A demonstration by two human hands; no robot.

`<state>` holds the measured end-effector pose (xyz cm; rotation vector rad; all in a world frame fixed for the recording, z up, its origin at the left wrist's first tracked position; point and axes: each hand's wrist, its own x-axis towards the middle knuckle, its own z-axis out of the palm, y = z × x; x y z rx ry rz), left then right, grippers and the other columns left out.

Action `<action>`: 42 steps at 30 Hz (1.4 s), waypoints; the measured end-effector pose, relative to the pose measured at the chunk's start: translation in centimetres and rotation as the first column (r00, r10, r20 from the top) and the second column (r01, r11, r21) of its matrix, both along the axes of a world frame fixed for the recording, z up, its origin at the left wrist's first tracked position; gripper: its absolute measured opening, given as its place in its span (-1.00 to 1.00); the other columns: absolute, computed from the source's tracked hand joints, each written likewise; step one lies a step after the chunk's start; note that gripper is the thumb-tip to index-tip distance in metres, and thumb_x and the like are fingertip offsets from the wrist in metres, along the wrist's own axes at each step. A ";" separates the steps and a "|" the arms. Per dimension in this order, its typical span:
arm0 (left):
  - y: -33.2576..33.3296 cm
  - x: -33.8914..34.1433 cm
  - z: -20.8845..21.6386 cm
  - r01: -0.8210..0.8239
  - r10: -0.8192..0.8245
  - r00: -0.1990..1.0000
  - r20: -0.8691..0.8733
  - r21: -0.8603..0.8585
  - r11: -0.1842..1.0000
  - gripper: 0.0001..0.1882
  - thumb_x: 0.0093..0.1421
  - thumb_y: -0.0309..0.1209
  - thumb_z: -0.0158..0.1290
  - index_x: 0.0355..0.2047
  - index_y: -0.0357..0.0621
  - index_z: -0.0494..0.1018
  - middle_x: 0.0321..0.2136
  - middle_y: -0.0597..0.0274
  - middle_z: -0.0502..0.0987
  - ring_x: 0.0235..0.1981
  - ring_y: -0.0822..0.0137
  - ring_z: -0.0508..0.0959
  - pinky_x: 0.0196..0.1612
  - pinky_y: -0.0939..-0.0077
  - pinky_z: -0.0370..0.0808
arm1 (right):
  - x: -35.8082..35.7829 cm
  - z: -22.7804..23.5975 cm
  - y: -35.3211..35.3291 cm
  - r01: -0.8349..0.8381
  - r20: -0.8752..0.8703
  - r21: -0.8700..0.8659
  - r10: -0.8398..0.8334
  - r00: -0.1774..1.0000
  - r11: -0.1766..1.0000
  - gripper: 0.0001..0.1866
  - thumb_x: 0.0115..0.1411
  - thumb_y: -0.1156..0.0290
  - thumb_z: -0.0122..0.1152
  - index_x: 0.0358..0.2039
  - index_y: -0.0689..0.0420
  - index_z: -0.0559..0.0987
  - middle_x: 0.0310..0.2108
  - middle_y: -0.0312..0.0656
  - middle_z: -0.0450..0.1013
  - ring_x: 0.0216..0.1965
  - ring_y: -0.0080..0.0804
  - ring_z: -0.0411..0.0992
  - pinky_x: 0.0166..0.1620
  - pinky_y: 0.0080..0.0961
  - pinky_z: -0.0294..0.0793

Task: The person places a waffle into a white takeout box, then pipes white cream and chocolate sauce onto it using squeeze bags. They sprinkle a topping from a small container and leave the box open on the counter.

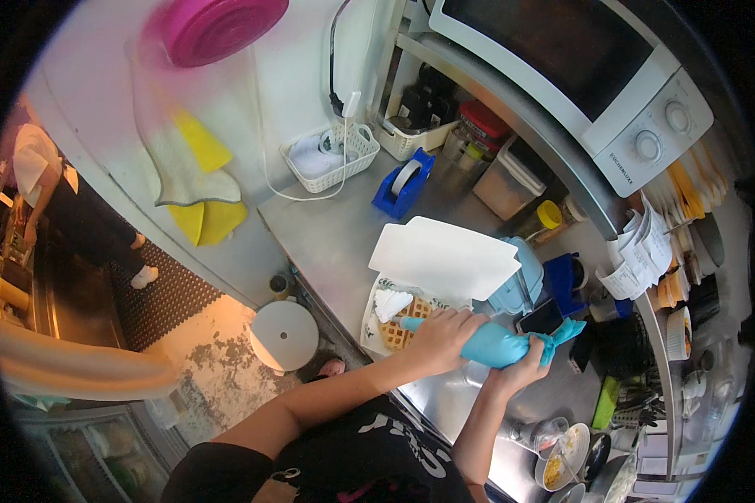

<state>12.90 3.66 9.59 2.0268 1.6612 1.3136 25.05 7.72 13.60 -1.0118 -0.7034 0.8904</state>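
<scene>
Bag of light blue plastic point(488, 344), full and rounded, is held by the person with both bare hands above the bench point(315, 225). The left hand point(443, 337) is closed around its front part, with the fingers clamped on the plastic, and the narrow tip point(410, 324) comes out past this hand and points to the left. The right hand point(524, 367) grips the rear part, its fingers wrapped around the place where the bag is gathered; behind it the twisted tail point(566, 332) spreads out. The tip is over a waffle point(395, 336), which lies in a white carton box point(367, 325) with its lid point(445, 258) raised at the far side. A heap of white cream point(392, 303) sits in the left part of the box. I cannot tell if the tip touches the waffle. Just beyond the bag there is a phone point(542, 318) with dark screen, and near it a pale blue container point(520, 281). A blue tape dispenser point(403, 184) and a white basket point(331, 162) stand farther back on the bench. On the shelf at upper right is a microwave point(579, 75). At the far left, another person point(46, 180) stands, well apart.
</scene>
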 end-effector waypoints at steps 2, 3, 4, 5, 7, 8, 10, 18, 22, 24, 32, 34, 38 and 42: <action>-0.3 0.1 0.0 -0.009 0.010 1.000 0.011 -0.013 1.000 -0.32 -0.26 -0.41 0.26 -0.02 -0.08 0.34 -0.26 0.12 0.49 -0.21 0.08 0.50 -0.13 0.21 0.39 | 0.0 0.0 -0.1 -0.011 0.002 -0.011 0.011 1.000 1.000 -0.93 0.03 0.55 0.03 -0.44 0.27 0.43 -0.47 -0.22 0.39 -0.51 -0.49 0.36 -0.40 -0.54 0.38; -0.5 0.1 0.0 -0.020 0.020 1.000 0.004 -0.016 1.000 -0.32 -0.26 -0.42 0.26 -0.03 -0.08 0.34 -0.26 0.13 0.49 -0.21 0.08 0.50 -0.13 0.22 0.39 | 0.0 0.1 -0.2 -0.013 -0.003 -0.016 0.013 1.000 1.000 -0.93 0.02 0.55 0.03 -0.45 0.28 0.43 -0.47 -0.22 0.39 -0.52 -0.48 0.36 -0.41 -0.53 0.39; -0.6 0.1 0.0 -0.031 0.031 1.000 -0.004 -0.018 0.999 -0.32 -0.26 -0.42 0.26 -0.03 -0.07 0.34 -0.27 0.13 0.49 -0.22 0.08 0.50 -0.14 0.22 0.39 | -0.1 0.1 -0.3 -0.016 -0.008 -0.019 0.016 1.000 1.000 -0.93 0.02 0.55 0.03 -0.45 0.28 0.43 -0.48 -0.21 0.39 -0.52 -0.47 0.36 -0.42 -0.53 0.39; -0.7 0.1 0.0 -0.043 0.043 0.999 -0.011 -0.019 0.999 -0.33 -0.26 -0.43 0.26 -0.03 -0.07 0.34 -0.27 0.14 0.49 -0.22 0.09 0.50 -0.14 0.22 0.39 | -0.1 0.2 -0.3 -0.013 0.003 -0.022 0.014 1.000 1.000 -0.93 0.02 0.55 0.03 -0.45 0.28 0.42 -0.49 -0.21 0.39 -0.54 -0.46 0.36 -0.43 -0.52 0.39; -0.9 0.1 -0.1 -0.051 0.051 0.999 0.007 -0.004 0.999 -0.32 -0.27 -0.44 0.26 -0.03 -0.06 0.34 -0.28 0.15 0.49 -0.22 0.09 0.50 -0.15 0.22 0.39 | -0.2 0.3 -0.3 -0.017 0.028 -0.021 0.018 0.999 1.000 -0.92 0.01 0.56 0.03 -0.45 0.29 0.42 -0.52 -0.20 0.38 -0.56 -0.44 0.36 -0.44 -0.51 0.40; -0.9 0.1 -0.1 -0.055 0.055 0.998 0.016 0.003 0.999 -0.32 -0.27 -0.45 0.26 -0.03 -0.06 0.34 -0.28 0.16 0.49 -0.23 0.10 0.50 -0.16 0.23 0.40 | -0.3 0.3 -0.3 -0.013 0.016 -0.023 0.013 1.000 1.000 -0.92 0.00 0.56 0.03 -0.46 0.29 0.42 -0.53 -0.19 0.38 -0.57 -0.43 0.36 -0.45 -0.50 0.40; -1.1 0.2 -0.1 -0.062 0.062 0.998 0.016 -0.009 0.998 -0.31 -0.28 -0.46 0.26 -0.03 -0.05 0.34 -0.28 0.16 0.49 -0.23 0.10 0.50 -0.17 0.23 0.40 | -0.3 0.3 -0.3 -0.026 0.000 -0.013 0.026 1.000 1.000 -0.92 -0.01 0.55 0.04 -0.47 0.29 0.42 -0.55 -0.18 0.37 -0.59 -0.42 0.36 -0.46 -0.49 0.39; -1.1 0.4 0.2 -0.060 0.060 0.998 0.032 0.009 0.998 -0.29 -0.31 -0.47 0.26 -0.03 -0.04 0.34 -0.28 0.17 0.49 -0.22 0.09 0.50 -0.16 0.22 0.39 | -0.2 0.8 -0.3 -0.018 0.047 -0.002 0.018 0.999 1.000 -0.94 -0.02 0.56 0.02 -0.48 0.28 0.40 -0.59 -0.16 0.37 -0.58 -0.41 0.37 -0.46 -0.50 0.39; 0.0 0.5 0.2 -0.043 0.041 0.999 0.033 0.052 0.998 -0.28 -0.32 -0.46 0.26 -0.03 -0.03 0.34 -0.25 0.16 0.49 -0.19 0.09 0.50 -0.13 0.22 0.38 | -0.3 1.1 -0.1 0.012 0.032 0.013 -0.012 0.999 1.000 -0.93 -0.01 0.56 0.02 -0.47 0.28 0.40 -0.56 -0.18 0.37 -0.57 -0.43 0.35 -0.45 -0.52 0.37; 0.5 0.5 0.2 -0.027 0.025 0.999 0.036 0.058 0.998 -0.27 -0.33 -0.45 0.27 -0.03 -0.03 0.34 -0.25 0.15 0.49 -0.19 0.08 0.49 -0.11 0.22 0.38 | -0.3 1.1 0.1 0.052 0.041 0.027 -0.054 0.998 0.998 -0.93 -0.01 0.55 0.01 -0.47 0.28 0.40 -0.54 -0.21 0.36 -0.56 -0.46 0.33 -0.44 -0.52 0.36; 2.4 0.2 0.1 0.081 -0.082 0.996 0.038 0.032 0.996 -0.27 -0.32 -0.40 0.29 -0.02 -0.03 0.34 -0.21 0.12 0.49 -0.14 0.07 0.48 -0.05 0.19 0.37 | 0.2 0.3 0.9 0.137 0.075 0.076 -0.142 0.987 0.988 -0.95 0.00 0.55 0.02 -0.49 0.26 0.40 -0.54 -0.26 0.33 -0.54 -0.50 0.31 -0.43 -0.54 0.36; 2.9 0.2 0.1 0.096 -0.098 0.994 0.043 0.047 0.994 -0.27 -0.33 -0.40 0.30 -0.03 -0.02 0.35 -0.20 0.12 0.49 -0.14 0.07 0.49 -0.04 0.19 0.37 | 0.2 0.2 1.1 0.134 0.068 0.075 -0.139 0.988 0.988 -0.93 0.01 0.56 0.02 -0.46 0.27 0.40 -0.49 -0.28 0.30 -0.49 -0.51 0.27 -0.40 -0.53 0.31; 3.3 0.2 0.1 0.115 -0.116 0.992 0.038 0.033 0.993 -0.29 -0.32 -0.38 0.30 -0.04 -0.02 0.36 -0.20 0.14 0.50 -0.15 0.07 0.49 -0.05 0.19 0.37 | 0.1 0.2 1.4 0.167 0.068 0.083 -0.173 0.983 0.982 -0.93 0.01 0.57 0.01 -0.45 0.28 0.41 -0.48 -0.28 0.31 -0.48 -0.50 0.27 -0.39 -0.52 0.32; 3.5 0.3 0.1 0.133 -0.135 0.990 0.040 0.040 0.990 -0.31 -0.29 -0.35 0.29 -0.04 -0.02 0.36 -0.21 0.15 0.50 -0.15 0.09 0.49 -0.05 0.20 0.38 | 0.1 0.3 1.3 0.192 0.080 0.083 -0.199 0.977 0.978 -0.93 0.01 0.57 0.02 -0.45 0.28 0.40 -0.49 -0.28 0.30 -0.48 -0.50 0.27 -0.38 -0.51 0.32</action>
